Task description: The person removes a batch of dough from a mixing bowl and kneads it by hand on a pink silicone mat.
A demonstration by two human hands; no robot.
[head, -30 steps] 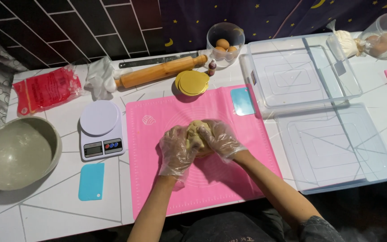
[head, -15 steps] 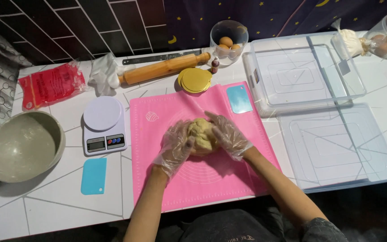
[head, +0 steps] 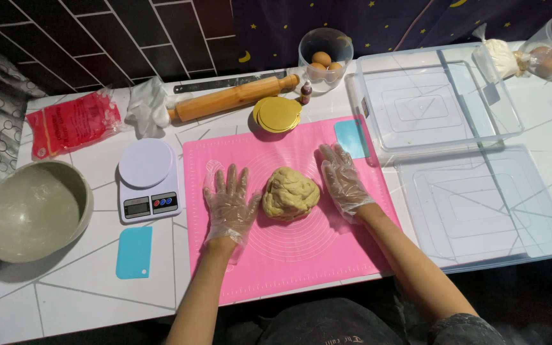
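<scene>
Head view: left hand and right hand flank dough mid-mat

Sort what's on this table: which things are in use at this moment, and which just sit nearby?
In use: dough ball, pink mat, gloved left hand, gloved right hand.
Lying about: rolling pin, scale, grey bowl, egg bowl, clear tray.

A lumpy, pale yellow ball of dough sits in the middle of the pink silicone mat. Its surface is rough and creased. Nothing is touching it.
</scene>
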